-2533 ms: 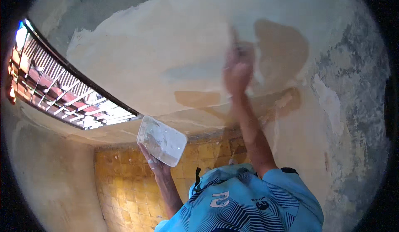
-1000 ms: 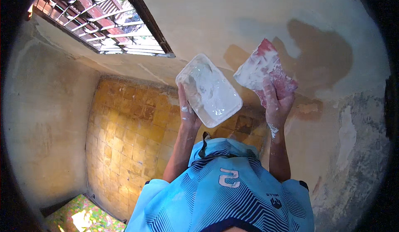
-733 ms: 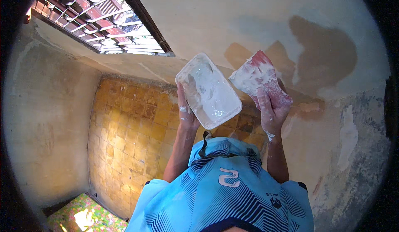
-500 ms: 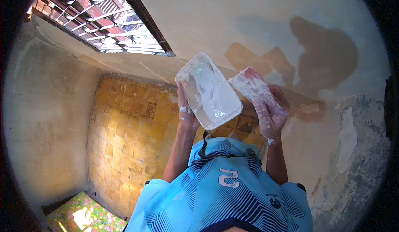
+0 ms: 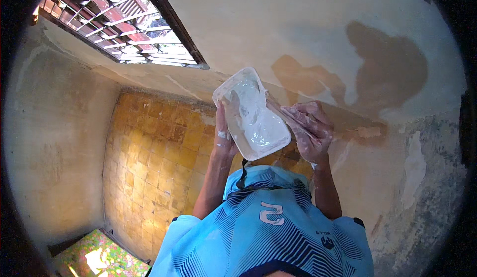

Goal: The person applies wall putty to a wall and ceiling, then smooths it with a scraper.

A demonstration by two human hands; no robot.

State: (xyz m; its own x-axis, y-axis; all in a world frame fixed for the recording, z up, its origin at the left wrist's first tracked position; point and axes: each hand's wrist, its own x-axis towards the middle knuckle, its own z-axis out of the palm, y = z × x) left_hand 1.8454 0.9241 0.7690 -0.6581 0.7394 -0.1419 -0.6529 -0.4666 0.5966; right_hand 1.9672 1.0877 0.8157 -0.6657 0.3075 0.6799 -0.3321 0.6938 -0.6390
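A white rectangular tub (image 5: 271, 152) is held up in front of my body, tilted so its inside shows. Wet white paste (image 5: 251, 108) coats its bottom and walls. My left hand (image 5: 223, 130) grips the tub's left side, its fingers partly hidden underneath. In my right hand (image 5: 315, 130), smeared with white, is a flat putty scraper (image 5: 278, 109), seen nearly edge-on. Its blade reaches the tub's right rim; whether it dips into the paste is hard to tell.
A pale plastered wall (image 5: 238, 24) stands close ahead and to the right, with rough grey patches (image 5: 417, 192). At upper left is a barred window (image 5: 124, 21). Below lies a yellow tiled floor (image 5: 149, 163); a flower-patterned cloth (image 5: 112, 254) covers something at lower left.
My right hand has moved left and slightly down, bringing the scraper to the tub's right rim and turning its face away. The tub has dropped slightly.
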